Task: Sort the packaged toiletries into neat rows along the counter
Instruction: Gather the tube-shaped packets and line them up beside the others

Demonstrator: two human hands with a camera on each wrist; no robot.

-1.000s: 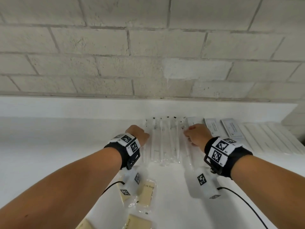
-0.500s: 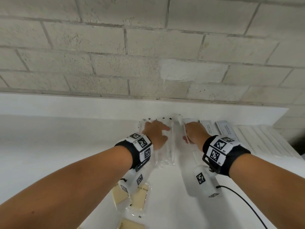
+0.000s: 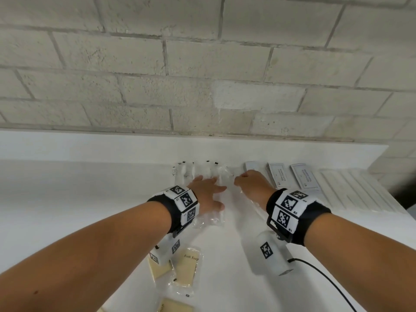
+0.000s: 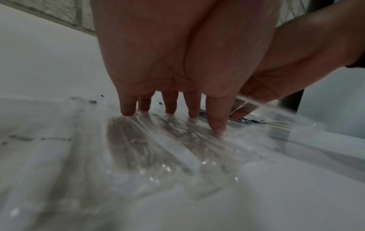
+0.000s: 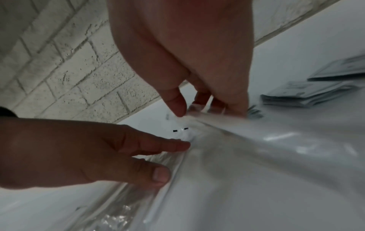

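Several long toiletries in clear plastic packets lie side by side at the back of the white counter. My left hand lies flat on them, and its straight fingers press the wrappers down. My right hand is just to the right, thumb and fingers pinching the far end of one clear packet and lifting it off the counter. In the right wrist view that packet runs from my right hand toward the camera. What is inside the wrappers is blurred.
Flat white sachets and a row of long white boxes lie to the right. Wrapped bath soap bars sit near the front under my left wrist. A low white ledge and a brick wall close the back. A black cable trails on the right.
My left hand has moved right from the packets' left edge onto them and flattened. My right hand has kept its pinch and drawn one packet away from the group.
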